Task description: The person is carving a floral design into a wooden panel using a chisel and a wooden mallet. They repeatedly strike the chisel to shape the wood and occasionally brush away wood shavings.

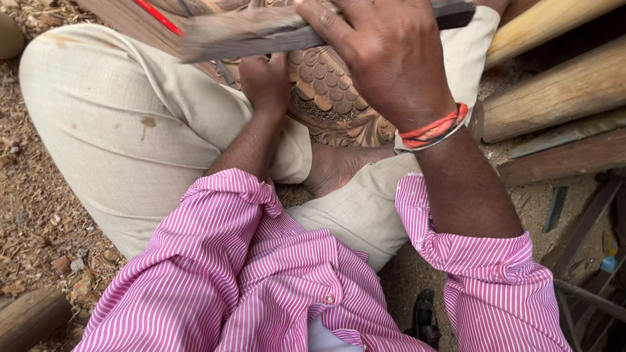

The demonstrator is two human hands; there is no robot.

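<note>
1. Carved wooden panel with scale and leaf relief lies across the person's lap, propped on the beige-trousered legs, near the top middle of the view.
2. Left hand rests on the panel's near-left part, fingers curled together; what they grip is hidden, cannot tell.
3. Right hand is raised above the panel, fingers clamped around a worn wooden mallet, a flat grey block running left to right across the top edge.
4. Red thread bands circle the right wrist.
5. Pink striped shirt sleeves are rolled up on both arms.
6. Bare foot is tucked under the panel's near edge.
7. Wooden poles are stacked at the right, beside the panel.
8. Ground at left is covered in wood chips.
</note>
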